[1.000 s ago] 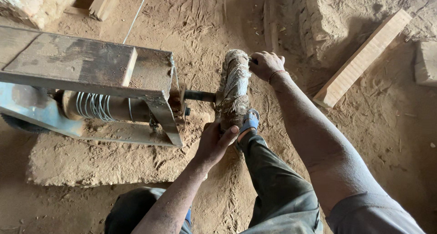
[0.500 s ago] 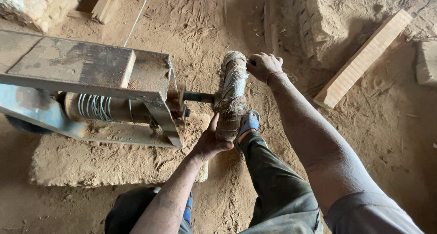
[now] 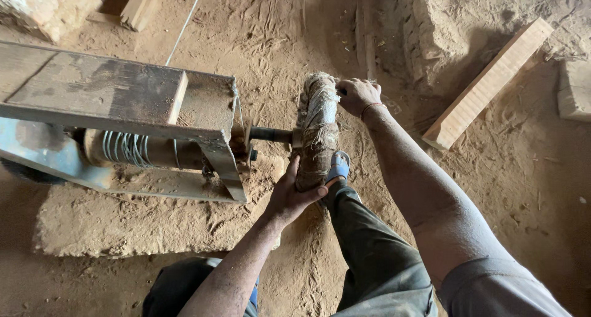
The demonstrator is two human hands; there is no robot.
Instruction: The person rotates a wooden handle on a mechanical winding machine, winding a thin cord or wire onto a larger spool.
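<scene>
We have both hands on the fibre-wrapped wheel (image 3: 317, 129), mounted on the short metal shaft (image 3: 271, 134) sticking out of the right end of the wood-and-metal machine frame (image 3: 123, 107). Left hand (image 3: 295, 194) is clamped around the wheel's near rim, thumb on the right face, fingers wrapped to the left. Right hand (image 3: 358, 95) is closed on the far rim, at the top of the wheel. The wheel sits upright, edge-on to us, above the sandy floor (image 3: 277, 40) and just above our foot in a blue sandal (image 3: 338, 166). A coil of wire or cord (image 3: 126, 147) sits on the spindle under the frame's right half. Loose wooden plank (image 3: 489, 83) lies well apart on the floor, toward the upper right. Progress, as a judgement: the wheel looks already seated on the shaft and fully wrapped; what remains looks like adjusting or turning it by hand. We can't tell whether it's tight on the shaft.
</scene>
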